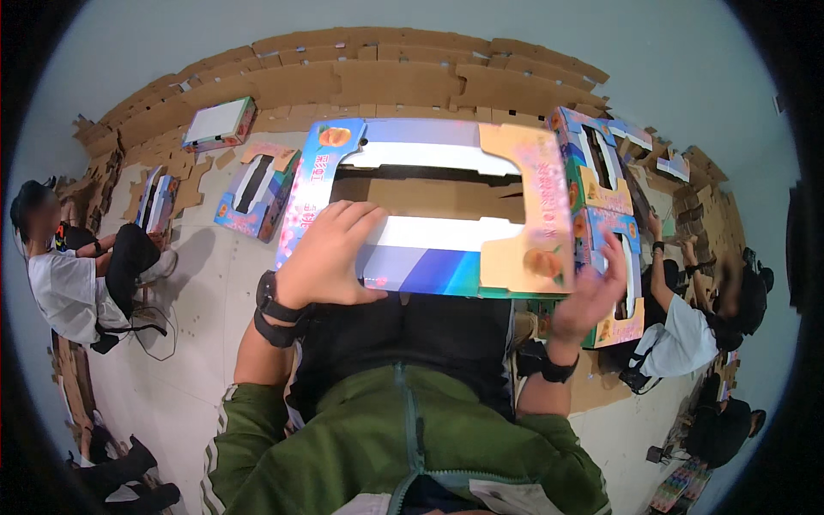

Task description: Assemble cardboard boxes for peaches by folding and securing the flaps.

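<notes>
I hold a colourful printed cardboard box point(515, 206) with a long open window, level in front of my chest. My left hand point(330, 253) lies flat on its near left part, fingers spread over the top panel. My right hand point(592, 296) presses against the box's right side, fingers apart and blurred. Both wrists carry dark bands. My green jacket fills the lower middle of the view.
Several finished printed boxes point(257, 193) lie on the pale floor ahead, more at the right point(601, 172). Flat brown cardboard point(386, 81) is stacked along the far wall. A seated person point(69, 283) is at the left and another person point(687, 330) at the right.
</notes>
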A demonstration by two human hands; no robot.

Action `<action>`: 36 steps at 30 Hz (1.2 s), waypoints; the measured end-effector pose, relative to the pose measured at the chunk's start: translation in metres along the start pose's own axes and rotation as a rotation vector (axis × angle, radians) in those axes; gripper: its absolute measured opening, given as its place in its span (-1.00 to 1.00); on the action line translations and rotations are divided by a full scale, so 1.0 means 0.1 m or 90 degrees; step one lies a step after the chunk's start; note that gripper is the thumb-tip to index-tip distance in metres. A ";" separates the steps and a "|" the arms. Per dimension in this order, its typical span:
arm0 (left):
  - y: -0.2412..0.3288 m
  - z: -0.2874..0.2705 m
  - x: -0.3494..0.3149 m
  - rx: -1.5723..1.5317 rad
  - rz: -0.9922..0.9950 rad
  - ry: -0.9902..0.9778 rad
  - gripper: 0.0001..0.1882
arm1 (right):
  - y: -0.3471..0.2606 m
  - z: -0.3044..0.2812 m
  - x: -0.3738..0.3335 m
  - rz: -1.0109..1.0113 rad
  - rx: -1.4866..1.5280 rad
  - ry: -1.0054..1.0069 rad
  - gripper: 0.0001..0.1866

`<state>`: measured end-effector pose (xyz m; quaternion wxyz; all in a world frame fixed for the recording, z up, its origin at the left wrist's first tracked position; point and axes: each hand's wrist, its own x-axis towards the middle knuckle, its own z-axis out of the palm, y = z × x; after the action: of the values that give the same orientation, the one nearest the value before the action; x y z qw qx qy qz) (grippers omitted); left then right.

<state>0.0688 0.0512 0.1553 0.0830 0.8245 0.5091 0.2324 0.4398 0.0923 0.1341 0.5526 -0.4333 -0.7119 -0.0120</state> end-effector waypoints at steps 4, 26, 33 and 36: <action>0.11 -0.15 0.01 -0.180 -0.003 0.103 0.11 | 0.15 -0.16 -0.08 0.138 0.226 0.214 -0.47; -0.60 1.61 -0.57 -1.397 -0.176 0.513 0.05 | 0.17 0.51 -0.33 0.412 0.550 -0.293 -0.15; -0.50 1.35 -0.63 -1.653 0.018 0.418 -0.04 | 0.05 0.59 -0.39 0.425 0.520 -0.377 -0.30; -0.39 1.18 -0.62 -1.516 -0.028 0.452 -0.11 | 0.08 0.65 -0.46 0.459 0.543 -0.389 -0.37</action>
<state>0.0694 0.0268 0.0189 0.6408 0.1187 -0.0106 0.7584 0.3949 0.1014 0.0682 0.4179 -0.3716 -0.5890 0.5834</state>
